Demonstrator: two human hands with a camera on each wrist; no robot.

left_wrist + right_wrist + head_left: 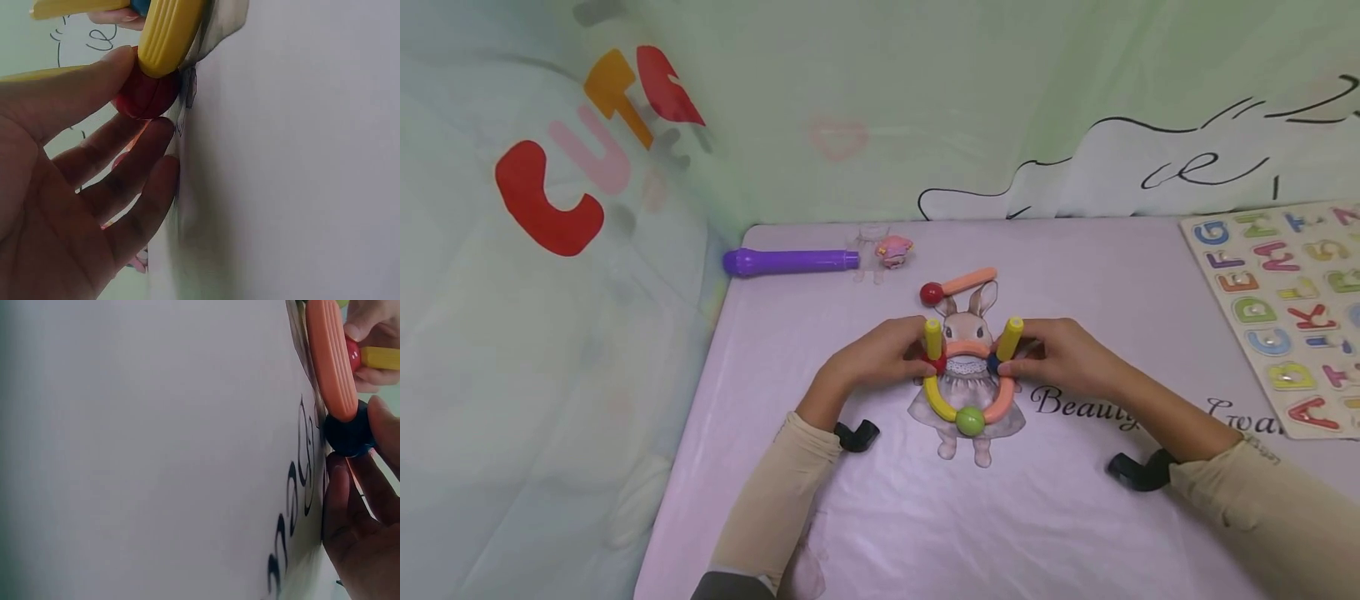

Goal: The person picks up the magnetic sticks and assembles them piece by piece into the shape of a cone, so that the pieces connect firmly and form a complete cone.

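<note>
A ring of curved toy rods and balls lies over the rabbit print on the table, between both hands. My left hand (886, 354) pinches its red ball (147, 94) between thumb and fingers. At the ring's other side my right hand (1063, 354) grips a dark blue ball (350, 430). One yellow straight rod (932, 338) rises from the red ball, and a second yellow rod (1011, 340) from the blue one. A yellow curved rod (937, 400) and an orange curved rod (1002, 398) meet at a green ball (970, 421) nearest me. Another orange curved rod (967, 348) spans the far side.
Behind the ring lie an orange rod (973, 281) and a loose red ball (931, 293) touching its end. Farther back are a purple microphone-shaped toy (797, 262) and a small pink figure (894, 251). An alphabet board (1273, 337) lies at the right.
</note>
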